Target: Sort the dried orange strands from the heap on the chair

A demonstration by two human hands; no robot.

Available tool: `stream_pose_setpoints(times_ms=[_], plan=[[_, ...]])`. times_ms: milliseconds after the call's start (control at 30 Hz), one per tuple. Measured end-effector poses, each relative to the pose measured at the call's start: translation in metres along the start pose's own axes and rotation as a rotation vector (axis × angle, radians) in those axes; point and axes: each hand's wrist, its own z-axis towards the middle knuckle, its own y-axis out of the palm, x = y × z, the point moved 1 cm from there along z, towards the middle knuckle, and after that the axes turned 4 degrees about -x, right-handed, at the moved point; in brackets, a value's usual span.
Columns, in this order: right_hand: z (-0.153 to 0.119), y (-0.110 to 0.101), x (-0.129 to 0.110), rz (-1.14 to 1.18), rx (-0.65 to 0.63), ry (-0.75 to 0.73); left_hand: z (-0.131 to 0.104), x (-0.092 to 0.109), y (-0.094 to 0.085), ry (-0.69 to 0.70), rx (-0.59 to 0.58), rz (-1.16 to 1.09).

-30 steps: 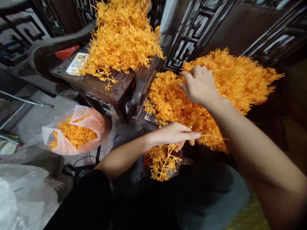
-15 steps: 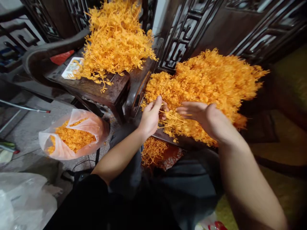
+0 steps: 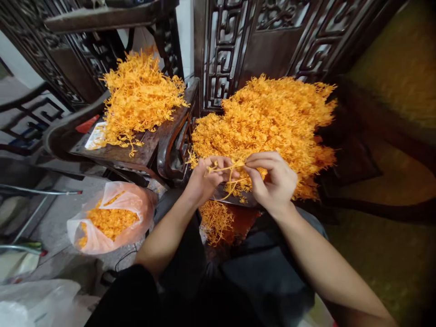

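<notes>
Both of my hands meet over a stringy orange sprig (image 3: 235, 169): the right hand (image 3: 274, 184) pinches it between thumb and fingers, and the left hand (image 3: 206, 179) grips its stem with curled fingers. Just behind them, a large orange heap (image 3: 272, 118) spreads against the carved wooden backrest (image 3: 269, 52). Tangled orange strands (image 3: 216, 222) lie below my hands. To my left, a smaller pile (image 3: 139, 102) rests on a dark wooden tabletop (image 3: 146, 147), above an open pinkish plastic bag (image 3: 145, 213) holding orange pieces (image 3: 114, 220).
</notes>
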Motion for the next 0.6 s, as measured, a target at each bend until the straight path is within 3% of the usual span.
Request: stream_pose_setpoints(times_ms=[67,167,267,367,467,533,600], plan=[[-0.001,-0.004,0.001,-0.014,0.037,-0.014,-0.002,0.002,0.000,0.016,-0.068,0.043],[0.000,-0.007,0.001,-0.133,0.123,0.079,-0.002,-0.002,0.001,0.118,-0.008,0.066],[0.001,-0.004,0.002,-0.037,0.054,0.425,-0.002,-0.011,0.000,0.220,0.047,0.056],[0.000,0.005,0.005,0.361,-0.103,0.719,0.000,-0.016,-0.002,0.249,0.042,0.145],[-0.002,0.007,0.009,0.619,-0.021,0.777,0.001,-0.013,-0.004,0.188,-0.171,0.307],[-0.004,0.005,0.012,0.626,0.102,0.778,0.002,-0.009,-0.004,0.093,-0.367,0.319],[-0.006,0.002,0.014,0.603,0.183,0.776,0.002,-0.006,-0.004,-0.005,-0.480,0.242]])
